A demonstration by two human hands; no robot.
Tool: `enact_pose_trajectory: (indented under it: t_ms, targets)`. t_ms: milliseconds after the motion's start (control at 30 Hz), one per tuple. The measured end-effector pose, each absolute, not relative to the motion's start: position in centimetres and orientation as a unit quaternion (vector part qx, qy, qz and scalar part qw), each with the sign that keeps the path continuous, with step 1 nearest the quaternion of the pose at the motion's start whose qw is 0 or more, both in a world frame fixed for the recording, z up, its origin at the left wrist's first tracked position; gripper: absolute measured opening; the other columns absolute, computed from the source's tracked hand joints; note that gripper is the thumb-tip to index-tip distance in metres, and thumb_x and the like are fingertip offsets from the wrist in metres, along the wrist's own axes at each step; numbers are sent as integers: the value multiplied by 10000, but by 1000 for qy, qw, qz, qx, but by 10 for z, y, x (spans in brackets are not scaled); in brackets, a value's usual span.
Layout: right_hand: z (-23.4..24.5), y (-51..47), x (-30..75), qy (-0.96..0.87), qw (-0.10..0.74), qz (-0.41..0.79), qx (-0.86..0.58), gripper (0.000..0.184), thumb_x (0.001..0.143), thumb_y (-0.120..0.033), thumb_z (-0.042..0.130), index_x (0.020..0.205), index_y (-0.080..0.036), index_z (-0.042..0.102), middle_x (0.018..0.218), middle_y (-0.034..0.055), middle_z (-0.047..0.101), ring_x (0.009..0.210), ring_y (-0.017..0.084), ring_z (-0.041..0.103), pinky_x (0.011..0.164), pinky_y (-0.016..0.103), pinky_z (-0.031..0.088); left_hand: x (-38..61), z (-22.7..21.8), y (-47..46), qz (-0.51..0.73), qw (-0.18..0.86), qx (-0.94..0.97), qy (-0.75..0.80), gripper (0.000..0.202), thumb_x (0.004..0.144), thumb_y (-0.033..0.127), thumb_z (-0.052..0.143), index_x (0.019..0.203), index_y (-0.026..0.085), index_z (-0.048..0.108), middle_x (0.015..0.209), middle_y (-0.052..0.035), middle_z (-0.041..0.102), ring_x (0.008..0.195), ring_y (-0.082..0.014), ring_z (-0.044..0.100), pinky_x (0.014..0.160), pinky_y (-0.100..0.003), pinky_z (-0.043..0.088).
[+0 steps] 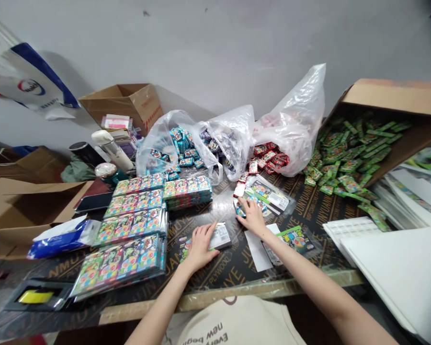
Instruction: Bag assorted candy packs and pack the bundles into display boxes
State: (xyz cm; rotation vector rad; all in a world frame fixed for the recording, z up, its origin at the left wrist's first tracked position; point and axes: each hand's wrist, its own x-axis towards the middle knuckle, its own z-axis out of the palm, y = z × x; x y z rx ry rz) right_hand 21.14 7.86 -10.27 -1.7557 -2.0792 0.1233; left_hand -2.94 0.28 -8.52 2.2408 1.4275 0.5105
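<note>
My left hand (201, 244) lies flat with fingers stretched on a small printed card pack (221, 235) in the middle of the dark table (237, 268). My right hand (251, 215) reaches further out, fingers spread and resting on a stack of clear-wrapped card sheets (269, 194). Neither hand has anything lifted. A green printed card (296, 238) and a white slip (256, 249) lie beside my right forearm.
Rows of bundled colourful packs (132, 225) fill the left. Clear bags hold blue packets (175, 148) and red packets (271, 155). A tipped cardboard box (391, 103) spills green packets (348, 158). White sheets (398, 258) lie right; open boxes (25, 206) left.
</note>
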Motion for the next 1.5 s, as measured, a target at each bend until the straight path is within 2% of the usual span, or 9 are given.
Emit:
enact_pose_trajectory:
  t_ms: [167,333,567,767,867,1033,1233,1367,1500]
  targets:
    - [-106,119,240,-745,235,71,-621,665,700,-283,588,1316,-156,371,1098,134,541,1010,275,480,843,390,382,-38,-92,3,183,222,813,506,785,609,285,664,1322,220,340,1273,-93,446,1178,-269,369,1032,-459,191]
    - [-101,143,263,-765,263,88,-581,391,796,-228,474,1184,-231,521,1067,48,605,968,194,544,838,320,405,-41,-93,2,187,223,808,512,763,604,277,651,1310,228,364,1286,-87,435,1189,-272,354,1034,-456,204]
    - [-84,163,266,-711,310,24,-631,349,836,-244,427,1141,-139,561,1269,183,465,1175,329,373,933,539,243,-41,-94,0,183,228,806,515,768,582,273,655,1300,234,386,1292,-82,437,1192,-277,353,1036,-460,206]
    - [-70,215,187,-784,254,74,-562,362,822,-162,432,1147,-247,567,1164,41,580,1082,179,497,943,316,344,-43,-96,-2,168,244,794,531,778,560,273,668,1293,271,406,1322,-71,416,1210,-295,328,1033,-475,214]
    - [-62,256,160,-744,248,76,-615,433,798,-103,411,1197,-222,526,1168,71,572,1078,186,502,928,318,361,-43,-95,-2,154,252,783,547,782,556,267,662,1295,286,404,1342,-64,397,1227,-307,301,1033,-480,216]
    - [-53,310,180,-599,249,56,-759,617,767,-367,547,1318,-161,362,1379,212,294,1268,378,235,945,567,243,-44,-96,-2,118,268,764,574,799,551,243,652,1301,327,388,1378,-35,357,1259,-318,253,1018,-479,251]
    - [-65,340,198,-541,230,57,-807,921,573,-636,627,1301,-140,359,1335,277,290,1184,437,323,861,580,309,-47,-101,1,97,284,770,563,842,537,234,659,1314,360,357,1407,-34,325,1266,-344,242,1000,-525,268]
    - [-75,338,180,-546,233,25,-804,894,581,-518,692,1293,-101,350,1323,311,269,1173,453,317,839,576,317,-48,-104,2,110,278,778,553,859,532,235,666,1317,370,345,1403,-36,333,1259,-354,257,994,-542,271]
    - [-83,321,163,-595,239,-5,-768,663,674,-304,660,1253,-124,391,1351,263,278,1227,402,265,922,570,246,-48,-103,3,110,271,778,556,857,525,216,670,1312,361,361,1400,-31,341,1261,-344,259,1015,-525,257]
